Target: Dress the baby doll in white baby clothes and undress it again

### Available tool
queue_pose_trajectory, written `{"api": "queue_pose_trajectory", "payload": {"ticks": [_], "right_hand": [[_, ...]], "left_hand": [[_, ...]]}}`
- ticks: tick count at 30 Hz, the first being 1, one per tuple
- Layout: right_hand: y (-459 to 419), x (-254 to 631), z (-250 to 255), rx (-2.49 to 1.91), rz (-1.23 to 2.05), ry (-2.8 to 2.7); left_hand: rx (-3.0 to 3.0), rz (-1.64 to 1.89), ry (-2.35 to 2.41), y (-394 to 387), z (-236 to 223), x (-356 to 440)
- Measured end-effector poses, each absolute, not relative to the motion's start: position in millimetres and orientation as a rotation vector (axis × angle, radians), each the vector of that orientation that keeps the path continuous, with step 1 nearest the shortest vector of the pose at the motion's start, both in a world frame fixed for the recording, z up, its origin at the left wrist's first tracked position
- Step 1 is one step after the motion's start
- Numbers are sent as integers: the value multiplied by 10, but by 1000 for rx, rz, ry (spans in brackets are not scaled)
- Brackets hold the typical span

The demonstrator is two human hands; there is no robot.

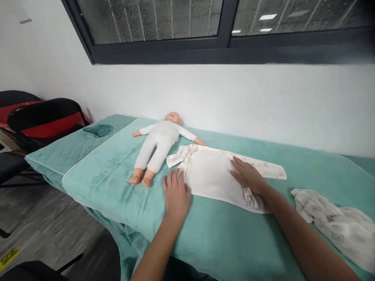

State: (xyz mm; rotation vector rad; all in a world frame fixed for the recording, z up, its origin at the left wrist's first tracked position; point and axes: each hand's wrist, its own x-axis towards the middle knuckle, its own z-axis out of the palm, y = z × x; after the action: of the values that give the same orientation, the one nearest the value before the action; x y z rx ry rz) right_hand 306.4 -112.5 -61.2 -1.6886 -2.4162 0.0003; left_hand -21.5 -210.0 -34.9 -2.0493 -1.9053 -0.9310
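A cream baby garment [209, 173] lies spread flat on a teal towel [117, 183] that covers a table. My left hand [176, 192] rests open and flat at the garment's left edge, fingers on the cloth. My right hand [247, 175] lies open, palm down, on the garment's right part. A baby doll [159, 143] in a white suit lies on its back just left of the garment, head toward the wall, arms out. One doll hand almost touches the garment's sleeve.
A crumpled patterned cloth [336, 224] lies at the right on the towel. A small dark-green folded cloth [99, 129] sits at the far left corner. Black and red chairs [43, 121] stand left of the table. A white wall and a dark window frame run behind.
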Motion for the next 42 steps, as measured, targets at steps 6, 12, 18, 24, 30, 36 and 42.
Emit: {"api": "queue_pose_trajectory", "payload": {"ticks": [6,12,18,24,30,36,42], "right_hand": [[-1057,2715,-251,-1822,209,-2345],[-745,1436,-101,-1752,748,-1751],[-516,1077,-373,-1745,736,-1658],[-479,1278,-434,-1494,1035,-1440],[-473,1240,-423,-1370,1189,-1319],[-490,1232,-391,-1222,1323,-1188],[-568,1223,-302,-1232,1318,-1106]], "left_hand": [[-2074,-1048,-1994,-2138,-397,-356],[-2261,-1219,-1868,-2199,-361,-330],[-2341,-1683,-1802,-2094,-368,-452],[-1910,-1215,-2277,-1643,-314,-611],[-2053,-1290,-2275,-1315,-245,-760],[-2077,-1750,-2191,-1228,-252,-857],[-1831,-1674,-2021,-1348,-316,-823]]}}
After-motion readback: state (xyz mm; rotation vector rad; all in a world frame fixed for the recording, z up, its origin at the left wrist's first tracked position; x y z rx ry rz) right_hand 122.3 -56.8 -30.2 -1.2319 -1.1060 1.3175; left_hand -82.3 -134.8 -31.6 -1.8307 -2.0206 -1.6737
